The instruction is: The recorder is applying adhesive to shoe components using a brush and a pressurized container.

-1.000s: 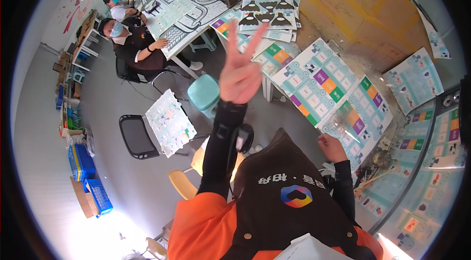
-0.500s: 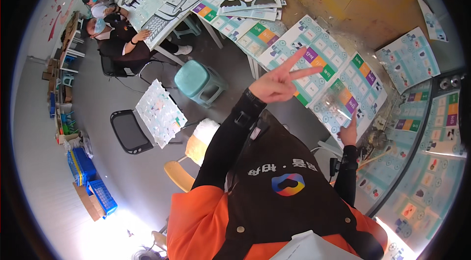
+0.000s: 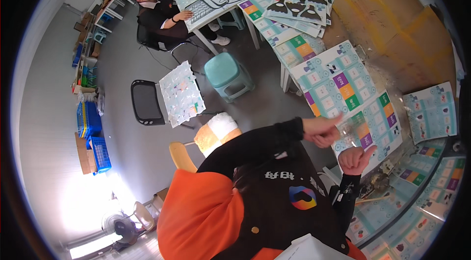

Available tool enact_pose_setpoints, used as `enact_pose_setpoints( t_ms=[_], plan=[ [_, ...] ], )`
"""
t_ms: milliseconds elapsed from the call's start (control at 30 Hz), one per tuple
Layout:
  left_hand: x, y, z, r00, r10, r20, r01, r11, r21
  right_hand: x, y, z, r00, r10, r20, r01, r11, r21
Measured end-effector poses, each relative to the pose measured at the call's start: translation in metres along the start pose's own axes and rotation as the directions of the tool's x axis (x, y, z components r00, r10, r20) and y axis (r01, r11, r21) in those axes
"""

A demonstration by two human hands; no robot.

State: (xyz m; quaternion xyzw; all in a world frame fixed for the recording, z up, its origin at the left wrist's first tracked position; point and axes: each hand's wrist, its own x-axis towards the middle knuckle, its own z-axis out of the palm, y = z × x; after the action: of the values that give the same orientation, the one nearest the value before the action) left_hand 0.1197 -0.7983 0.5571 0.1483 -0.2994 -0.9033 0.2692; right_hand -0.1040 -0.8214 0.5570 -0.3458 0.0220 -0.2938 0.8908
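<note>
My left hand (image 3: 321, 131) reaches across my apron at centre right, over the near edge of a printed card sheet (image 3: 368, 125). One digit, apparently the thumb, sticks out while the other fingers are curled in with nothing visible in them. Below and to the right, my right hand (image 3: 354, 160) is a loose fist with the thumb out, also holding nothing I can see. The hands are apart. A shiny clear patch (image 3: 347, 131), perhaps plastic film, shows on the sheet beside my left hand. Another printed sheet (image 3: 326, 76) lies farther back.
A cardboard box (image 3: 387, 24) stands behind the sheets, with a stack of black-patterned sheets (image 3: 299, 2) to its left. A teal stool (image 3: 223, 69), a chair (image 3: 144, 103) and a sheet-topped seat (image 3: 181, 93) occupy the floor. A masked person (image 3: 152, 22) sits at the far table.
My left hand has moved right and down, its two spread fingers now folded. My right hand's pointing finger has curled in and its thumb shows. The whole view has shifted.
</note>
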Motion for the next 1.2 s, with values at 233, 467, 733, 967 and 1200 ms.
enact_pose_setpoints(
  t_ms=[233,467,733,967,1200],
  plan=[
    [-0.014,-0.063,-0.062,0.932,-0.148,-0.332,0.254,0.919,0.302,-0.018,0.065,-0.05,0.667,0.57,-0.48,-0.66,0.751,-0.026],
    [-0.182,-0.129,-0.192,0.329,-0.046,-0.943,0.292,0.955,0.056,-0.141,0.067,-0.161,0.59,0.202,-0.782,-0.711,-0.329,-0.622],
    [-0.232,-0.156,-0.227,0.218,-0.152,-0.964,0.199,0.974,-0.108,-0.143,0.086,-0.161,0.517,0.17,-0.839,-0.846,-0.05,-0.531],
    [-0.266,-0.18,-0.256,0.128,-0.198,-0.972,0.544,0.833,-0.098,-0.098,0.102,-0.149,0.413,0.224,-0.883,-0.911,0.107,-0.399],
    [-0.312,-0.188,-0.3,0.141,-0.242,-0.96,0.372,0.912,-0.175,-0.026,0.103,-0.13,0.481,0.16,-0.862,-0.869,-0.042,-0.493]
  ],
)
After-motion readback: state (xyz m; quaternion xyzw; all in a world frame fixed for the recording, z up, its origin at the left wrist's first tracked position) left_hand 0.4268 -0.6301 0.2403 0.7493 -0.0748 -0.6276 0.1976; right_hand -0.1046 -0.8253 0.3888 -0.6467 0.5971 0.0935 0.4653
